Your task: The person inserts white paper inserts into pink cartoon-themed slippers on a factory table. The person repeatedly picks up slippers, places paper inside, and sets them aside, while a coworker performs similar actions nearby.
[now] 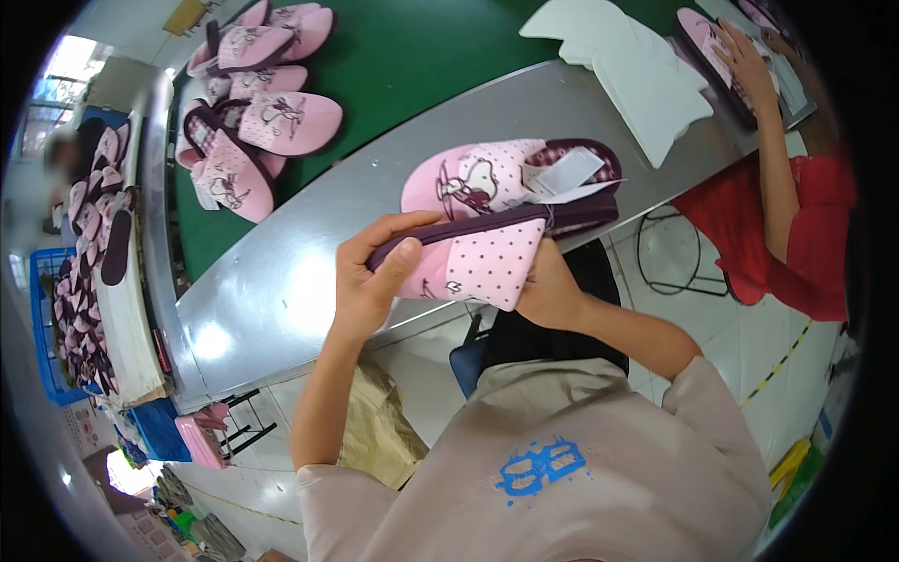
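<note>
In front of me a pink slipper (487,264) with a dotted panel and a dark purple sole edge is tilted on its side. My left hand (375,272) is closed round its toe, thumb on the near face and fingers over the sole edge. At the slipper's opening, my right hand (552,286) grips it, with most of its fingers hidden by the dotted upper. Just behind lies a matching slipper (459,187) with a printed cartoon figure and a checked lining. A white paper tag (567,175) rests over that slipper's opening.
Several pink slippers (295,122) are heaped on the green table top (393,84) at the far left. White cut sheets (637,89) lie at the far right of the metal edge (281,281). A co-worker's hand (746,66) touches another slipper. A blue crate (47,318) stands left.
</note>
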Demonstrator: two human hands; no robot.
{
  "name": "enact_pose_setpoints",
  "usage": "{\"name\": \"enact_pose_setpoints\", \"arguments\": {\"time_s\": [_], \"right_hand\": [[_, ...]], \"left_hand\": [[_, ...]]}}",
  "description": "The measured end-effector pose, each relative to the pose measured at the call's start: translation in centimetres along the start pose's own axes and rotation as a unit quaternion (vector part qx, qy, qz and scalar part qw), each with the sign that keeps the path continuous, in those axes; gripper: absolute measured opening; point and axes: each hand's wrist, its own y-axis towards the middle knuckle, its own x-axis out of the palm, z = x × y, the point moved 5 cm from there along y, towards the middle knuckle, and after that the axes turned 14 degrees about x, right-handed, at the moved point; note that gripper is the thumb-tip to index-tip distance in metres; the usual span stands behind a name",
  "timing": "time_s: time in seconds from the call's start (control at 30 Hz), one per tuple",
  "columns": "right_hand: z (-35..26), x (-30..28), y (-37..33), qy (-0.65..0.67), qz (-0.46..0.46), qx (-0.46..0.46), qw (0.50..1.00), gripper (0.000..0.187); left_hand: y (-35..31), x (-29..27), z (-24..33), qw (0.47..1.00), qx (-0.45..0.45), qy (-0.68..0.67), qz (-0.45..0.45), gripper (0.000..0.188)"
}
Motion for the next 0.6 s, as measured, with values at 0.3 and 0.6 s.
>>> {"name": "enact_pose_setpoints", "arguments": {"time_s": [0.3,0.6], "right_hand": [[-2.8,-1.9,-3.8,-0.070,-0.120,-0.049,0.989,0.031],[-4.5,0.8,-4.3,-0.468,-0.003,-0.208,0.859,0.032]], "left_hand": [[-0.9,1.7,-2.5,0.992,-0.084,-0.048,0.078,0.032],[-1.9,-0.1,-3.9,0.993,-0.040,0.027,0.109,0.029]]}}
